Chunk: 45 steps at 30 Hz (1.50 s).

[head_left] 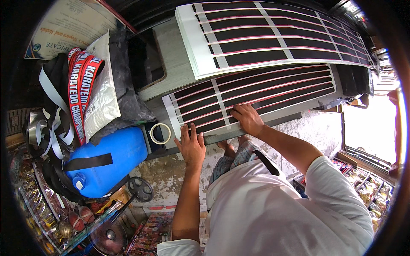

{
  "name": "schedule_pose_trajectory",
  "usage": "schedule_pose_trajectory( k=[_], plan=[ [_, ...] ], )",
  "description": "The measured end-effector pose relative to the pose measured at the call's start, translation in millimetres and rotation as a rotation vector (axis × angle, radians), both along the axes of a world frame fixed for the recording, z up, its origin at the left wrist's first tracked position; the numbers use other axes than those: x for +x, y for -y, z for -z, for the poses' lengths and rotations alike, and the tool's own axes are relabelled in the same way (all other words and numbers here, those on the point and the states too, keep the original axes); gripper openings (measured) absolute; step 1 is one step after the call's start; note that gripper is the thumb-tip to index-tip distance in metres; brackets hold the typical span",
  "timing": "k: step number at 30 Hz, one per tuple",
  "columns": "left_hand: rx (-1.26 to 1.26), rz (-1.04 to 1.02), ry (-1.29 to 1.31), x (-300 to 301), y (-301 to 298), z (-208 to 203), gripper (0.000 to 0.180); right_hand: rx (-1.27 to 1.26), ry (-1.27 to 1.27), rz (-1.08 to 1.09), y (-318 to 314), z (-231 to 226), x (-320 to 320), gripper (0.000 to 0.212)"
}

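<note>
A white sheet [171,112] with long black strips edged in red and white lies on the grey table. Pale grey bands cross the strips. My left hand [191,147] rests on the sheet's near left corner, its fingers stretched out and apart. Farther right, my right hand [250,120] bends over the black strips, fingertips drawn together against the surface. Whatever may be pinched under those fingertips is hidden. Behind this sheet, a stack of similar striped sheets [194,51] covers the far part of the table. A roll of tape [152,134] sits just left of my left hand.
Left of the table stand a blue jerrycan [124,147], a whitish plastic sack [104,106] and a red printed ribbon [76,89]. A black bundle [352,81] lies at the right end. A fan [110,234] and bagged goods crowd the lower left.
</note>
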<state>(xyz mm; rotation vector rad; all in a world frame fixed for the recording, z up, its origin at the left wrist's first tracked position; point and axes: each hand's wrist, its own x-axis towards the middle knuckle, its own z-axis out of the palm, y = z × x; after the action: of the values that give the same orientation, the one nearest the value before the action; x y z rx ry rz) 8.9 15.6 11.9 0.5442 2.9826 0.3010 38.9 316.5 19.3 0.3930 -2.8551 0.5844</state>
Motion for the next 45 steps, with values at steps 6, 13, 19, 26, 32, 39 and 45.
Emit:
schedule_pose_trajectory(
  k=[6,13,19,26,32,39,45],
  plan=[
    [0.066,-0.036,-0.028,3,-4,1,0.053,0.057,0.079,-0.016,2,-8,17,0.052],
    [0.052,-0.084,-0.019,-1,-12,1,0.05,0.118,0.135,-0.033,-5,-7,22,0.063],
    [0.148,-0.053,-0.091,5,-46,-3,0.045,0.196,0.223,-0.115,-12,-11,22,0.067],
    [0.168,0.06,0.059,25,-105,3,0.055,0.334,0.265,-0.189,-12,-13,17,0.058],
    [0.02,-0.107,0.047,31,-98,14,0.059,0.356,0.19,-0.203,-18,-8,16,0.052],
    [0.004,-0.216,0.016,27,-78,16,0.056,0.399,0.411,-0.268,-19,-31,6,0.059],
    [0.143,-0.123,-0.108,20,-88,6,0.041,0.403,0.353,-0.264,-24,-19,12,0.063]
  ],
)
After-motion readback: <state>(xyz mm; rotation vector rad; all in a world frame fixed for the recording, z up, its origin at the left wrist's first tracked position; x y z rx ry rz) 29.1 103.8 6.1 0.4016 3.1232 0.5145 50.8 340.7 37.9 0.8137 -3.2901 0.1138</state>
